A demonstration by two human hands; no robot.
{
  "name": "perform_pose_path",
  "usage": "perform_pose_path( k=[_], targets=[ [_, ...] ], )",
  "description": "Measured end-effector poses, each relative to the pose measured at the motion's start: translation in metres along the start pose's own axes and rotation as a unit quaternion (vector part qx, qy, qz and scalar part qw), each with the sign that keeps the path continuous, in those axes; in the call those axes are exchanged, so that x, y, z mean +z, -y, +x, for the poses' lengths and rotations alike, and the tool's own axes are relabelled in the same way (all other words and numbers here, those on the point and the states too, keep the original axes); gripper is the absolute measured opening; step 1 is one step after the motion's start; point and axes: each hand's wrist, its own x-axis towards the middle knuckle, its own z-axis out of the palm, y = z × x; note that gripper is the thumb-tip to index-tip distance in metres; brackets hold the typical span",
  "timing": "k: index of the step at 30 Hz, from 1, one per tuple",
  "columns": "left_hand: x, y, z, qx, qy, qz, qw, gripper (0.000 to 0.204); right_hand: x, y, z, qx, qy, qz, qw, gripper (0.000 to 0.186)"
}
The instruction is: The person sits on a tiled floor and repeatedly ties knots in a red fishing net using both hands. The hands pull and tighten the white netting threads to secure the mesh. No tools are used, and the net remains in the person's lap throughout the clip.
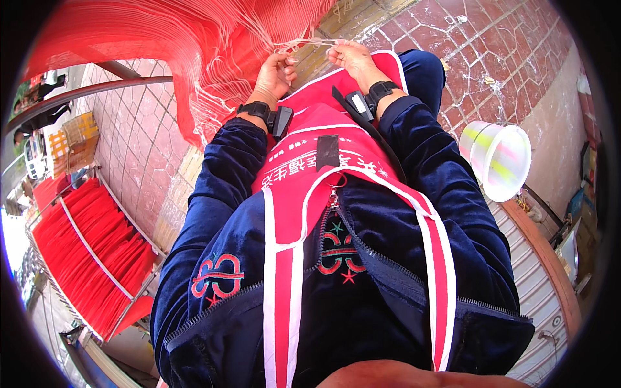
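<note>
A: OK, go, what's on?
B: Thread work, prob. the step of sorting or tying fringe strands. Right hand (349,57) has thumb & forefinger pinching thin pale threads (317,40), drawn out in a near-straight line.
A: And the left hand (275,76)?
B: Fingers curled in at the other end of that line; can't tell if they're pinching. Threads sit btwn the two, just off the fringed edge of a sheer red cloth (213,39), which hangs ahead & to the left.
A: Next move calls for what, d'you reckon?
B: IMO, light, even tension, w/ the nearby loose strands kept apart. Tangles = main risk.
A: Surface?
B: No tabletop under the hands; work's up in the air, just past a red apron w/ white trim (304,139). Below: reddish patterned paving (504,39).
A: Rest of the room?
B: Looks open to the street at far left. Translucent white plastic bucket (508,161) on the right, ribbed pale metal panel (533,291) below it. Lower left, a rack's worth of bright red fabric (97,239).
</note>
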Motion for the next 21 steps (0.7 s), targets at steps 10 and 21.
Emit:
perform_pose_path(
  k=[10, 21],
  targets=[
    [-0.006, 0.008, 0.002, -0.064, -0.167, 0.316, 0.932, 0.017, 0.008, 0.01, -0.016, 0.053, 0.07, -0.101, 0.991, 0.019],
    [0.009, 0.01, 0.005, -0.141, -0.145, 0.342, 0.918, 0.015, 0.004, 0.018, -0.032, 0.066, 0.161, -0.125, 0.977, 0.024]
  ],
)
